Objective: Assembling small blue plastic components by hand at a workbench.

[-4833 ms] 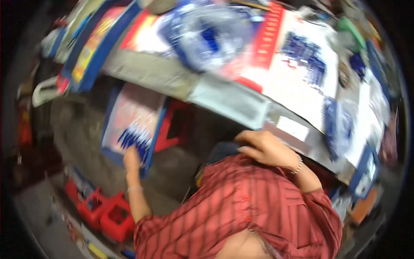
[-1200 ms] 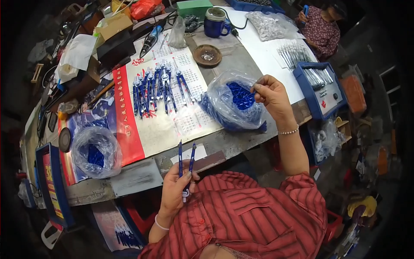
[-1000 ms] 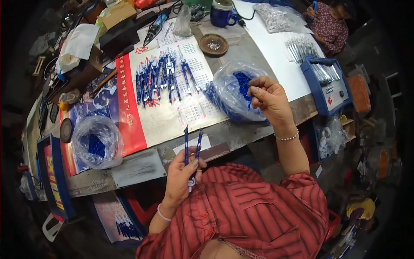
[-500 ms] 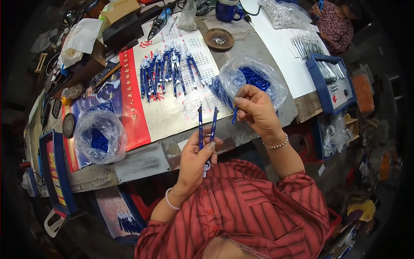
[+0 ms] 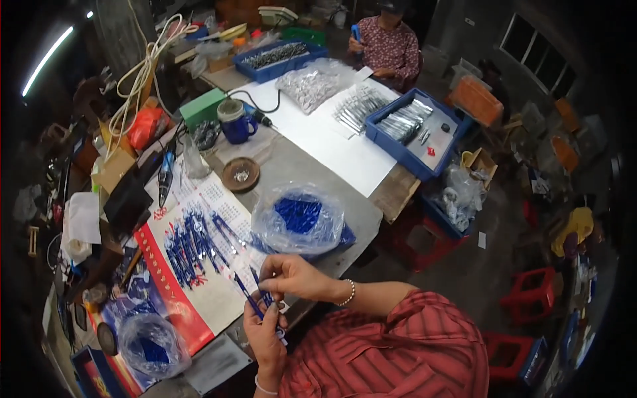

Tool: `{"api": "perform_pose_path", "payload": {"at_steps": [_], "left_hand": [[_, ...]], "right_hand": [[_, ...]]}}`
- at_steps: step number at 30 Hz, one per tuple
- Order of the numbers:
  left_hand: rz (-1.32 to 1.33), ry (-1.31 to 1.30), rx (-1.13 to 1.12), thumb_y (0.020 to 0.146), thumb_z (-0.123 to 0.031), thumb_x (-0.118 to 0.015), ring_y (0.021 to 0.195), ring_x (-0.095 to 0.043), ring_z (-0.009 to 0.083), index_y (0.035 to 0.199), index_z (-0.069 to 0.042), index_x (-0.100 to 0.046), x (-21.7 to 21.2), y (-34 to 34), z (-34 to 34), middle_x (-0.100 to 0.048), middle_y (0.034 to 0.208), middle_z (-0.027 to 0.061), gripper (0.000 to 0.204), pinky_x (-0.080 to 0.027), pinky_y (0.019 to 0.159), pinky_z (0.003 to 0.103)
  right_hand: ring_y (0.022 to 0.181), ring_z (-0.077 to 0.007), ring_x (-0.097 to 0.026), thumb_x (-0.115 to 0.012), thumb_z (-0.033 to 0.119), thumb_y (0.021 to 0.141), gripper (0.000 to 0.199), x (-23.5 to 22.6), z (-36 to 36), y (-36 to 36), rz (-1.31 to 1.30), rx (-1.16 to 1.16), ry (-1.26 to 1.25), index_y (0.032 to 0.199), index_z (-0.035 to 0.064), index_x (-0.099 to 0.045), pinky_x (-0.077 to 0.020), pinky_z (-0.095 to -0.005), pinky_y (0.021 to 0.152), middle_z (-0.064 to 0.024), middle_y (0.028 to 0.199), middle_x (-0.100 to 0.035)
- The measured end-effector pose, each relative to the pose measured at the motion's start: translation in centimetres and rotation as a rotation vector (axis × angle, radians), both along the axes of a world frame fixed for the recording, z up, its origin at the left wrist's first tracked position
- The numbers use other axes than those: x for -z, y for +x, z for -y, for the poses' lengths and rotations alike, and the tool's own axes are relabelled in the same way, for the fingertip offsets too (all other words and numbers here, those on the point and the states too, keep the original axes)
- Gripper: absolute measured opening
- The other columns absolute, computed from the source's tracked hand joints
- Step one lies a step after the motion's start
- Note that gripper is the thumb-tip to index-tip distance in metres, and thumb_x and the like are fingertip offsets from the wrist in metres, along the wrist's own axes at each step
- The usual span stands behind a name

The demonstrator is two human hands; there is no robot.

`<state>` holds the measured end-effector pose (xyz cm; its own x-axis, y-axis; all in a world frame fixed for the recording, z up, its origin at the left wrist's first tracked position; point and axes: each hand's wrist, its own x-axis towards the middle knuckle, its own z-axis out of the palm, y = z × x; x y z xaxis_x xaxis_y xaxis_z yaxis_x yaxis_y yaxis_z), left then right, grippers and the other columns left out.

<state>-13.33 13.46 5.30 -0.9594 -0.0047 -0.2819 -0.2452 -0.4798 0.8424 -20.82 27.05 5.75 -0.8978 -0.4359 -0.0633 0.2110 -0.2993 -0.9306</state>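
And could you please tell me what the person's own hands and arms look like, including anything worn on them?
Both hands are ungloved. The left hand has a plain pale band around its wrist; the right hand has a bracelet of light beads. The right sleeve is red with dark stripes and leaves the forearm bare.

Blue compass partly hidden by left hand
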Motion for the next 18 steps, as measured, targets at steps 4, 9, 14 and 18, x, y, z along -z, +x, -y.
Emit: {"api": "perform_pose_path", "payload": {"at_steps": [4, 9, 14, 18], "left_hand": [[-0.003, 0.000, -0.033, 0.086, -0.004, -0.059, 0.058, -0.051, 0.0060, 0.120, -0.005, -0.046, -0.5, 0.3, -0.1, -0.058, 0.084, 0.0032, 0.037, -0.040, 0.049, 0.016], [-0.036, -0.052, -0.059, 0.085, -0.004, -0.059, 0.056, -0.049, 0.0055, 0.116, -0.004, -0.049, -0.2, 1.3, 0.4, -0.055, 0.079, 0.0004, 0.032, -0.038, 0.047, 0.017], [0.021, -0.159, -0.052, 0.088, -0.005, -0.053, 0.056, -0.046, 0.0052, 0.107, -0.005, -0.051, -1.2, 1.7, 0.2, -0.048, 0.075, -0.0027, 0.020, -0.036, 0.047, 0.018], [-0.007, -0.044, 0.022, 0.087, -0.002, -0.053, 0.058, -0.049, 0.0076, 0.118, -0.001, -0.046, 0.0, 1.9, 1.1, -0.054, 0.085, 0.0034, 0.032, -0.038, 0.049, 0.020]], "right_hand": [[0.059, -0.0070, -0.055, -0.063, 0.007, 0.084, 0.013, 0.4, 0.3, 0.6, -0.022, -0.015, -0.019, 0.090, -0.0001, -0.055, -0.0452, -0.0207, 0.051, -0.0023, 0.076, -0.057], [0.069, -0.0068, -0.055, -0.063, 0.008, 0.084, 0.013, 1.1, 1.0, 2.4, -0.079, -0.031, 0.049, 0.092, 0.0014, -0.055, -0.0454, -0.0211, 0.057, -0.0018, 0.080, -0.057], [0.071, -0.0055, -0.054, -0.060, 0.006, 0.085, 0.014, 1.0, 0.7, 2.9, -0.011, -0.036, 0.147, 0.099, 0.0026, -0.056, -0.0463, -0.0214, 0.060, -0.0001, 0.085, -0.059], [0.061, -0.0036, -0.054, -0.057, 0.006, 0.087, 0.014, -0.2, 0.4, 2.8, 0.123, 0.109, 0.101, 0.101, 0.0039, -0.059, -0.0446, -0.0178, 0.053, -0.0007, 0.079, -0.062]]}}
